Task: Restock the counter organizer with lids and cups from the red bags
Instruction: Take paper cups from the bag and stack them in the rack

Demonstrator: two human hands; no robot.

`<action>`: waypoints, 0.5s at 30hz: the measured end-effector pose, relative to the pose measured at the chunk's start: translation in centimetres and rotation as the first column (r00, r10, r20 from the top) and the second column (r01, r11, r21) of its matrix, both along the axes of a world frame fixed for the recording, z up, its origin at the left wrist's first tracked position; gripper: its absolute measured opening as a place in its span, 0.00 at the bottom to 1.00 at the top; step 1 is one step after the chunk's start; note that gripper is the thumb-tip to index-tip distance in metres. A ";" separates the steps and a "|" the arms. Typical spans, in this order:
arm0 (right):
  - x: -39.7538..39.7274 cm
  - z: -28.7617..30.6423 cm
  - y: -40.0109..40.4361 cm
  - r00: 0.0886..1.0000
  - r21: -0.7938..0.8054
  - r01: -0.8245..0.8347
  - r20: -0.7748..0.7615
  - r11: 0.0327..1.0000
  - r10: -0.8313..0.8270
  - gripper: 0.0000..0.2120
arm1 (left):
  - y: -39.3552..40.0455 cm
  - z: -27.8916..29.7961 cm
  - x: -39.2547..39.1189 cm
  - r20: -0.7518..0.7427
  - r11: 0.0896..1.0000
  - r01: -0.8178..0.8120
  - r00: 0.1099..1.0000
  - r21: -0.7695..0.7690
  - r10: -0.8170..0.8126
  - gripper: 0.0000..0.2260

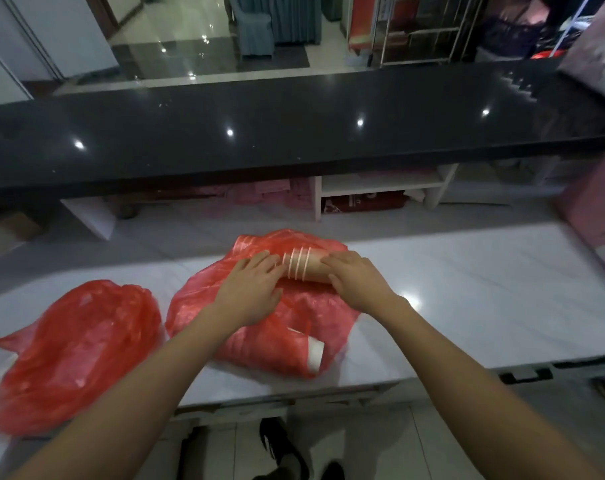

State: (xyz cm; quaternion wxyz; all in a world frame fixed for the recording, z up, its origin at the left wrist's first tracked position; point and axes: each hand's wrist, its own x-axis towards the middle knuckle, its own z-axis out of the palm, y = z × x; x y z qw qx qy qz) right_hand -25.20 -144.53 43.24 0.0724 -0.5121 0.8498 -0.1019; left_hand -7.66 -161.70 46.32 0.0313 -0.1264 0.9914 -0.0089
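Nearest the viewer, past a pair of dark shoes on the floor, a white marble worktop carries two red bags. The left red bag lies slumped at the near left edge, touched by neither hand; a pale patch shows through its film, but what it holds cannot be told. The right red bag sits at the middle of the worktop with its mouth turned to the far side, probably so the contents can be drawn out away from the body. At that far end lies a nested stack of paper cups, on its side and partly out of the plastic, white rims showing in a row. The left hand has its fingers curled over the stack's left end, with the bag film bunched beneath, seemingly to hold the plastic back. The right hand wraps its fingers round the stack's right end, a grasp that looks meant to steady the cups while they are pulled free. Farther off runs a long black counter with shelves beneath; no organizer can be seen on it, so the restocking itself seems not yet begun.
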 end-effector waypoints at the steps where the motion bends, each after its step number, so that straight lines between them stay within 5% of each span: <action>1: -0.2 -0.3 -0.5 1.000 -0.009 0.011 -0.001 1.000 -0.011 0.19 | -0.7 -0.4 -0.6 0.006 1.000 -0.012 1.000 0.008 0.011 0.25; 7: -2.4 -1.1 -2.8 0.998 -0.022 0.038 0.045 0.999 -0.037 0.21 | -3.7 -2.4 -4.2 -0.011 0.995 -0.026 1.000 0.097 0.027 0.29; 15: -3.7 -1.8 -3.7 0.936 0.012 0.165 0.314 0.986 -0.160 0.22 | -6.8 -4.5 -7.4 0.060 0.995 0.045 0.997 0.092 -0.050 0.38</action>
